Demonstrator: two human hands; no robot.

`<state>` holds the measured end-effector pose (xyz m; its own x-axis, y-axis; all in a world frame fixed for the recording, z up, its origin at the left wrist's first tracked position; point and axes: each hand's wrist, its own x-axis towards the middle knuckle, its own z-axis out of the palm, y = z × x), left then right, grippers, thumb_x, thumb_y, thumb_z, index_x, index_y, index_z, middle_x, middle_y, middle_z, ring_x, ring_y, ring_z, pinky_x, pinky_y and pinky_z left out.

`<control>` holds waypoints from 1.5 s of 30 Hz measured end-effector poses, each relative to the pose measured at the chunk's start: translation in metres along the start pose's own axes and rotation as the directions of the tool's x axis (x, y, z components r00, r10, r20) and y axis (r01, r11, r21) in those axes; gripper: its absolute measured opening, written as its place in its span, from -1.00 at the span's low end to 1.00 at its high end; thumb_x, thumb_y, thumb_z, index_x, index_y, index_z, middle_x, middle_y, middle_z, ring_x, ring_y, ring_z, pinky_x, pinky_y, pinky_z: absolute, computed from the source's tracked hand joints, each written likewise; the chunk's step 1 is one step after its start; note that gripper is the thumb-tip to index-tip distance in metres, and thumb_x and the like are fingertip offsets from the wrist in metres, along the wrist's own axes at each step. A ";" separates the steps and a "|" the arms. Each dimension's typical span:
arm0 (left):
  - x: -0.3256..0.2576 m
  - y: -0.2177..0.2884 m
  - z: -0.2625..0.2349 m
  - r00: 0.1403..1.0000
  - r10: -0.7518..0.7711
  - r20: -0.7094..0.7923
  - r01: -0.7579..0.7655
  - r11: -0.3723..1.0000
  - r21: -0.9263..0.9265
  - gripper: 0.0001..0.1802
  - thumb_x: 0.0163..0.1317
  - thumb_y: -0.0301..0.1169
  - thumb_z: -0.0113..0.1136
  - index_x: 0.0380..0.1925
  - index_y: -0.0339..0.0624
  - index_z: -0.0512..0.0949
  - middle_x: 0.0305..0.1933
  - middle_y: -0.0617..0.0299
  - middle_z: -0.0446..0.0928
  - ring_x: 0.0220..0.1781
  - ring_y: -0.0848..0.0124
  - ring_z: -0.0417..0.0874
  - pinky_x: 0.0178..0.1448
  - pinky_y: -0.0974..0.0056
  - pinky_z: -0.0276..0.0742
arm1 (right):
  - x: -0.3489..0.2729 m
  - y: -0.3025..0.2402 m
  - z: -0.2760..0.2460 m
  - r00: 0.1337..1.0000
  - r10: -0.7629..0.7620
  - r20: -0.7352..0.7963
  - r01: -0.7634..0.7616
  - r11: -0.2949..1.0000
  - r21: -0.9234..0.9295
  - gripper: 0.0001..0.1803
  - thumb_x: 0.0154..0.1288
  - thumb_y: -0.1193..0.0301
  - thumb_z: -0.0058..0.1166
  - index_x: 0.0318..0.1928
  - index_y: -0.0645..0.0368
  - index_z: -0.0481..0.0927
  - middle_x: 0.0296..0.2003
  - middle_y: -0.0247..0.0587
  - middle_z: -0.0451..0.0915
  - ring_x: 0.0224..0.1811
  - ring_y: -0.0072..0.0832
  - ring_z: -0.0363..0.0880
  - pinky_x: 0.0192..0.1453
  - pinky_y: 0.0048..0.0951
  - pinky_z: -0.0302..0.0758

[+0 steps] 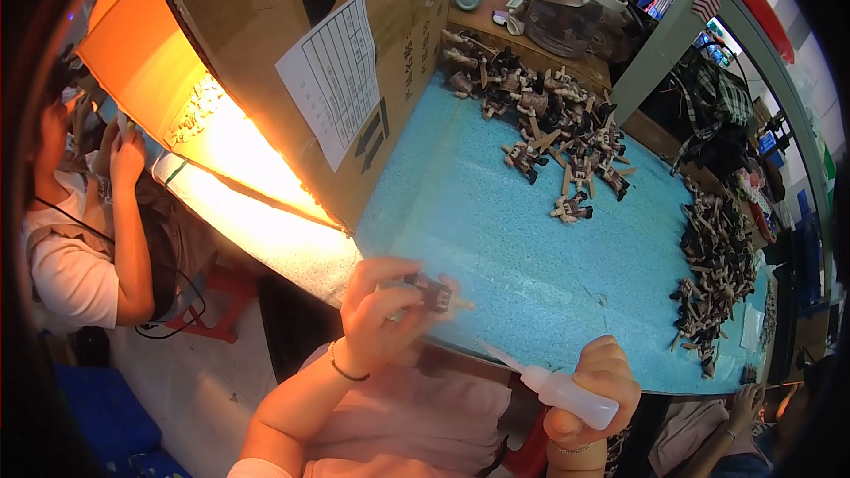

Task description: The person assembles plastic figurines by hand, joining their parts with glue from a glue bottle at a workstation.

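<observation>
At the near edge of the counter (496,221), all positions are given relative to its blue mat.

Left hand: the left hand (376,314) is raised just over the mat's near edge; its fingers (390,267) are curled shut around a small dark-and-tan part (434,292).

Part: held between thumb and fingertips, tan pegs projecting toward the right; it is clear of the mat, not resting on it.

Right hand: the right hand (598,389) sits below the mat's near edge, fingers closed in a fist around a white squeeze bottle (562,389).

Bottle: nozzle tip points up and left toward the part, with a visible gap between tip and part.

Step in hand: judged to be bringing nozzle and part together for a dab of fluid; no contact yet.

Next move: calls for closing the gap, steadying the part, and a light squeeze so the drop lands on the joint only.

Stock: one loose heap (553,124) lies at the mat's far side, another heap (713,274) along its right edge.

Surroundings: a cardboard box (292,44) stands on the mat's left side; another person (80,212) sits beyond it.
</observation>
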<state>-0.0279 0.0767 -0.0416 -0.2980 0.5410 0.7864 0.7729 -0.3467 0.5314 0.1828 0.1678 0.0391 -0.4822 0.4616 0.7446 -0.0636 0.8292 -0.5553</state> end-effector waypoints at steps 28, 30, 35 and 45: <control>0.010 0.008 -0.005 0.981 -0.186 -0.055 0.150 0.906 -0.395 -0.68 0.09 -0.77 0.11 -0.18 -0.28 0.31 -0.06 -0.06 0.41 -0.22 0.31 0.62 -0.27 0.37 0.57 | 0.017 -0.004 0.021 0.996 0.017 -0.087 -0.002 0.986 0.164 -0.49 -0.08 0.03 0.39 -0.31 0.16 0.52 -0.55 -0.39 0.43 -0.56 -0.50 0.39 -0.44 -0.46 0.32; 0.008 0.007 -0.005 0.980 -0.194 -0.046 0.158 0.896 -0.416 -0.68 0.11 -0.78 0.08 -0.17 -0.28 0.30 -0.05 -0.05 0.40 -0.18 0.31 0.61 -0.25 0.37 0.57 | 0.017 -0.003 0.023 0.996 0.009 -0.086 0.006 0.985 0.173 -0.48 -0.08 0.04 0.40 -0.29 0.16 0.51 -0.55 -0.40 0.43 -0.56 -0.51 0.38 -0.45 -0.46 0.32; 0.008 0.007 -0.007 0.976 -0.215 -0.044 0.175 0.884 -0.432 -0.69 0.12 -0.76 0.08 -0.17 -0.26 0.30 -0.06 -0.05 0.42 -0.17 0.35 0.59 -0.24 0.39 0.54 | 0.020 -0.003 0.027 0.997 -0.026 -0.074 0.038 0.986 0.161 -0.47 -0.07 0.05 0.39 -0.26 0.16 0.50 -0.55 -0.42 0.43 -0.57 -0.52 0.38 -0.45 -0.46 0.32; 0.008 0.006 -0.007 0.973 -0.227 -0.049 0.186 0.889 -0.419 -0.71 0.13 -0.73 0.09 -0.19 -0.24 0.31 -0.07 -0.04 0.45 -0.20 0.41 0.58 -0.24 0.43 0.50 | 0.024 -0.006 0.027 0.999 -0.025 -0.036 0.029 0.991 0.130 -0.50 -0.05 0.05 0.38 -0.26 0.14 0.51 -0.55 -0.43 0.44 -0.58 -0.53 0.37 -0.46 -0.49 0.28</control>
<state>-0.0299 0.0733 -0.0299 -0.4924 0.5676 0.6598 0.3970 -0.5281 0.7506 0.1477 0.1654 0.0502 -0.4486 0.4522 0.7709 -0.1909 0.7942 -0.5769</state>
